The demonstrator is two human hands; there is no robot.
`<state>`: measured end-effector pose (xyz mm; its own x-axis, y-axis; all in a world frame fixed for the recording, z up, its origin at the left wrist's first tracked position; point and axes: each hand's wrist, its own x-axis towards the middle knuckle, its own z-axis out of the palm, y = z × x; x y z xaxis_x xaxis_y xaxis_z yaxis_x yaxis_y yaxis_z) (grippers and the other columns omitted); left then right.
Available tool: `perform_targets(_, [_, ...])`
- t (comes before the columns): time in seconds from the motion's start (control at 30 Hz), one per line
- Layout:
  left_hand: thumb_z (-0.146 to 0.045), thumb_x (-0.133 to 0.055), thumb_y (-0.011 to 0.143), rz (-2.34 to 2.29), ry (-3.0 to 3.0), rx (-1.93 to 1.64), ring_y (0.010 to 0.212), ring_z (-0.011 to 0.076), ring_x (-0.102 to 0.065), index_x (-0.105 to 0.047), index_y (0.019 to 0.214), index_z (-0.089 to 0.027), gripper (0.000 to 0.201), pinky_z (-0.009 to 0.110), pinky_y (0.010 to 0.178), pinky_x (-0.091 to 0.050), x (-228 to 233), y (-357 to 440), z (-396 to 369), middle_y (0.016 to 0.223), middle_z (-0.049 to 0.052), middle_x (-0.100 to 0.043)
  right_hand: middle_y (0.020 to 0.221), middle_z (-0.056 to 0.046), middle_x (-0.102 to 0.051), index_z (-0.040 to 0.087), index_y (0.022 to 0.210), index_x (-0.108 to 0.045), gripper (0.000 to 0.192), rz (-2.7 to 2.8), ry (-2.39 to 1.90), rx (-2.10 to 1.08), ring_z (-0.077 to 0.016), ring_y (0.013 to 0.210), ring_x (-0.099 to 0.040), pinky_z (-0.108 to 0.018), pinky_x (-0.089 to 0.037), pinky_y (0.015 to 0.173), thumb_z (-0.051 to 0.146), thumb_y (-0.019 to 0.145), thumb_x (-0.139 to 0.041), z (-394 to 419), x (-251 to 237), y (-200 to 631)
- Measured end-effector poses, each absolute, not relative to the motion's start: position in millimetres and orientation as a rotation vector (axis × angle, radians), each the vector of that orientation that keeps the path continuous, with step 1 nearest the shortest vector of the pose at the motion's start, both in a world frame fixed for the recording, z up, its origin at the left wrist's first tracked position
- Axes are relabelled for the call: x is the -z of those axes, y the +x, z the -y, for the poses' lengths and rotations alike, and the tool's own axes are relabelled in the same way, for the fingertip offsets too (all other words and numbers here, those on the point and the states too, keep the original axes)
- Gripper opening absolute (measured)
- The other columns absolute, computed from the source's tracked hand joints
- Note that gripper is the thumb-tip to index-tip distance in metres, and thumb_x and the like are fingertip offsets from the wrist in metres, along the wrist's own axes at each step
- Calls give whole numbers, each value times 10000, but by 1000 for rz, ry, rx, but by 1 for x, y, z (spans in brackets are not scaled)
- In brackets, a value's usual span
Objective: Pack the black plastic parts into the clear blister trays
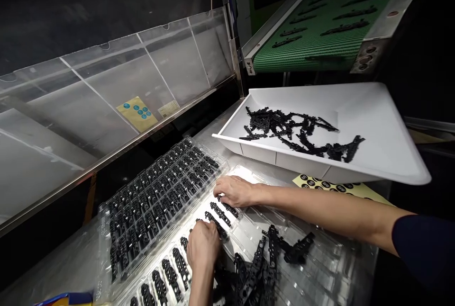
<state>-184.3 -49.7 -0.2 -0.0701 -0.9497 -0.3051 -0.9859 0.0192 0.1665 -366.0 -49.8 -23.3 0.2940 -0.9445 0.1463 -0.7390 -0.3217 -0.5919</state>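
Knobbly black parts (179,262) line a clear plastic tray (176,235); left hand (204,243) and right hand (234,191) curl, grips unclear

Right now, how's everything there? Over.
Left hand, right hand: at clear plastic tray. Slim black pieces: rowed in slots. Jumbled black heap: on tray, beside left hand.

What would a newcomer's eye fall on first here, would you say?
Probably the wide white plastic bin at right, holding jumbled black parts. Above it slopes a ribbed green conveyor belt. Lower down, the left hand and right hand are over a clear plastic tray.
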Motion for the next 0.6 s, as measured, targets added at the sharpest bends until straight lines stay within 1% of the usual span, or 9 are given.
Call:
perform_targets(0.1, [-408, -330, 842, -2131, -2021, -461, 755, 293, -655, -580, 722, -217, 336, 356, 596, -418, -4, -189, 51, 842, 139, -709, 832, -38, -601, 145, 936, -672, 126, -1425, -2222, 722, -157, 787, -532, -316, -446, 748, 183, 867, -573, 35, 26, -369])
perform_targets(0.17, [-412, -280, 863, -2137, -2014, -389, 821, 323, -646, -588, 842, -212, 368, 383, 637, -412, -6, -192, 50, 908, 153, -700, 810, -31, -602, 146, 915, -674, 128, -1377, -2250, 738, -151, 767, -529, -315, -435, 749, 226, 879, -580, 21, 22, -374])
perform_targets(0.23, [-407, -231, 882, -2159, -1992, -329, 843, 339, -638, -573, 997, -205, 414, 402, 657, -403, -6, -192, 46, 923, 159, -692, 825, -30, -606, 151, 914, -671, 144, -1357, -2228, 714, -153, 780, -528, -320, -420, 761, 263, 893, -584, 3, 14, -383])
perform_targets(0.3, [-406, -213, 896, -2193, -1939, -314, 843, 332, -637, -535, 1138, -219, 445, 401, 661, -400, -6, -191, 43, 927, 145, -694, 849, -29, -604, 156, 928, -670, 186, -1355, -2157, 632, -153, 781, -524, -325, -408, 766, 316, 906, -579, -19, 3, -392])
perform_targets(0.37, [-413, -252, 899, -2240, -1866, -331, 883, 309, -633, -492, 1246, -256, 450, 384, 668, -406, -6, -188, 41, 1025, 121, -683, 857, -32, -591, 162, 954, -668, 236, -1374, -2080, 477, -161, 773, -519, -332, -399, 755, 375, 901, -580, -42, -7, -400])
perform_targets(0.47, [-385, -336, 886, -2319, -1768, -335, 1000, 295, -597, -472, 1313, -271, 463, 371, 700, -420, -6, -183, 40, 1180, 101, -615, 848, -44, -566, 155, 931, -663, 279, -1459, -2036, 262, -193, 785, -511, -349, -381, 738, 416, 834, -648, -70, -14, -405])
perform_targets(0.53, [-365, -313, 895, -2355, -1744, -313, 1034, 300, -573, -466, 1335, -237, 483, 380, 715, -429, -9, -180, 38, 1178, 109, -593, 845, -51, -563, 150, 886, -655, 251, -1520, -2050, 239, -205, 799, -506, -353, -373, 743, 382, 796, -684, -82, -12, -404])
perform_targets(0.6, [-386, -263, 912, -2400, -1732, -340, 1021, 290, -569, -451, 1355, -204, 515, 387, 733, -443, -11, -177, 29, 1147, 117, -590, 834, -51, -574, 150, 845, -645, 187, -1534, -2070, 303, -198, 794, -507, -342, -375, 748, 332, 809, -662, -88, -10, -403])
